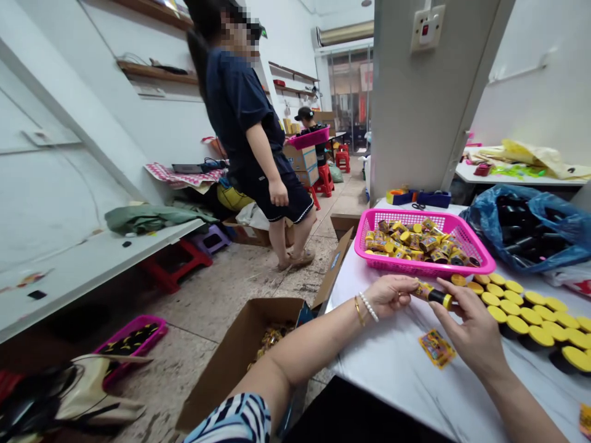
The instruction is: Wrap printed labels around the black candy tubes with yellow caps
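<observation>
A small black tube with a yellow end lies level between my two hands, above the white table. My left hand has its fingers closed at the tube's left end, where a printed yellow wrapper shows. Thumb and fingers of my right hand grip the tube near its yellow end. On the table below lies a flat printed yellow-orange wrapper. Beyond my hands, a pink basket holds many yellow-wrapped tubes. Rows of upright black pieces with yellow tops stand to the right.
A blue plastic bag of black pieces sits at the table's right. An open cardboard box with wrapped pieces stands left of the table. A person stands in the aisle; another is farther back. A grey pillar rises behind the basket.
</observation>
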Motion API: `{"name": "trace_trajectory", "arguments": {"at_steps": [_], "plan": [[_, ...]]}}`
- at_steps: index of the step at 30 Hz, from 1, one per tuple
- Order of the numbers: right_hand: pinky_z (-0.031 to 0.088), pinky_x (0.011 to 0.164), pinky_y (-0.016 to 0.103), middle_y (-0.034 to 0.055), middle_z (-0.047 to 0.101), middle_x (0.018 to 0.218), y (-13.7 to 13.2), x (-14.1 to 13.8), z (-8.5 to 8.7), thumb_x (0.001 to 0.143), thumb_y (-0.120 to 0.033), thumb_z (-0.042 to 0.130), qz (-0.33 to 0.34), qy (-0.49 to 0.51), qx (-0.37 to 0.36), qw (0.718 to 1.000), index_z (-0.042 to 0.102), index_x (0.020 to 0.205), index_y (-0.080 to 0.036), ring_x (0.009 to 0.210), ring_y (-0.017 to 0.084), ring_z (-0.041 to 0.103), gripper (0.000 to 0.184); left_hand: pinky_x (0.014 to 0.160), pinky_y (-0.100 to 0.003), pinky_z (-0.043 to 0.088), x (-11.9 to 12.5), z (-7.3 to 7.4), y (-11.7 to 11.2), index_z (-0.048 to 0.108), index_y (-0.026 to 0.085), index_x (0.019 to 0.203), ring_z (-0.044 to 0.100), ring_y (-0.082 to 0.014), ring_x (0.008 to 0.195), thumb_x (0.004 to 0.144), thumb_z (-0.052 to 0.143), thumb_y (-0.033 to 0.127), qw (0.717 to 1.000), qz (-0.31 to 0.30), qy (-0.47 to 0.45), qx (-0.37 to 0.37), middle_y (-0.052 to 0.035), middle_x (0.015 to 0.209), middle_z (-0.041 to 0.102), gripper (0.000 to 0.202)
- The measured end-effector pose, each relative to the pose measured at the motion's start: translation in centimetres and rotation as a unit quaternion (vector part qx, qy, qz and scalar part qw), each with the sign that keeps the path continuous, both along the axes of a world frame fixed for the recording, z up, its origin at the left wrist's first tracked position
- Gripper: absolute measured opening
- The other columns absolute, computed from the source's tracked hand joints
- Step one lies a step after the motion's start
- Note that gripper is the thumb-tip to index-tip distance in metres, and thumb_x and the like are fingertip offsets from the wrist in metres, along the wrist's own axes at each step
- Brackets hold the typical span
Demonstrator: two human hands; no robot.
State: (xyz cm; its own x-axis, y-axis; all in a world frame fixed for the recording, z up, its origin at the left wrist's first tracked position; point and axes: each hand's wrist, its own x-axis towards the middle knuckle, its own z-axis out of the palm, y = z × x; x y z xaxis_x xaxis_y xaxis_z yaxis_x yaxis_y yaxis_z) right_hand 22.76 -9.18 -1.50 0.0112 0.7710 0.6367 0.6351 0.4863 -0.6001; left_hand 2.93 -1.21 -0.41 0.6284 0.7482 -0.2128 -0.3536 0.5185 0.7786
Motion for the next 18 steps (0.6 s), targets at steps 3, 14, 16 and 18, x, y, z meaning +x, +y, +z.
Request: {"name": "trace_trajectory", "arguments": {"at_steps": [3,14,16,18], "plan": [[0.064,0.070,0.039,0.0070,0.069,0.110,-0.01,0.06,0.15,0.094,-0.039,0.071,0.028,-0.015,-0.014,0.999,0.071,0.128,-0.034,0.085,0.023,0.070,0.035,0.041,-0.018,0.015,-0.08,-0.11,-0.05,0.075,0.009,0.085,0.039,-0.0013,0.045,0.063,0.095,0.032,1.000,0.008,0.021,0.015,-0.0085,0.080,0.074,0.037],[0.062,0.061,0.040,0.0068,0.068,0.105,0.01,-0.39,0.09,0.091,-0.041,0.075,-0.019,0.010,-0.031,0.999,0.071,0.116,-0.030,0.068,0.020,0.065,0.027,0.048,-0.024,0.023,-0.79,-0.67,0.76,0.080,0.010,0.088,0.045,-0.0068,0.049,0.057,0.096,0.057,0.982,0.039,0.138,0.127,-0.0003,0.061,0.063,0.059],[0.064,0.063,0.039,0.0075,0.068,0.106,-0.08,-0.31,0.18,0.090,-0.041,0.077,-0.004,0.035,-0.036,0.999,0.071,0.115,-0.029,0.073,0.021,0.067,0.029,0.049,-0.024,0.025,-0.85,-0.51,0.80,0.079,0.010,0.085,0.045,-0.0067,0.051,0.054,0.098,0.057,0.985,0.036,0.115,0.120,-0.0008,0.063,0.064,0.059],[0.066,0.064,0.039,0.0090,0.068,0.110,-0.13,-0.29,0.30,0.089,-0.041,0.077,0.022,0.065,-0.037,0.997,0.072,0.116,-0.028,0.077,0.021,0.069,0.030,0.050,-0.024,0.025,-0.88,-0.42,0.84,0.078,0.010,0.083,0.045,-0.0069,0.052,0.053,0.098,0.056,0.988,0.033,0.102,0.113,-0.0006,0.062,0.063,0.058]]}}
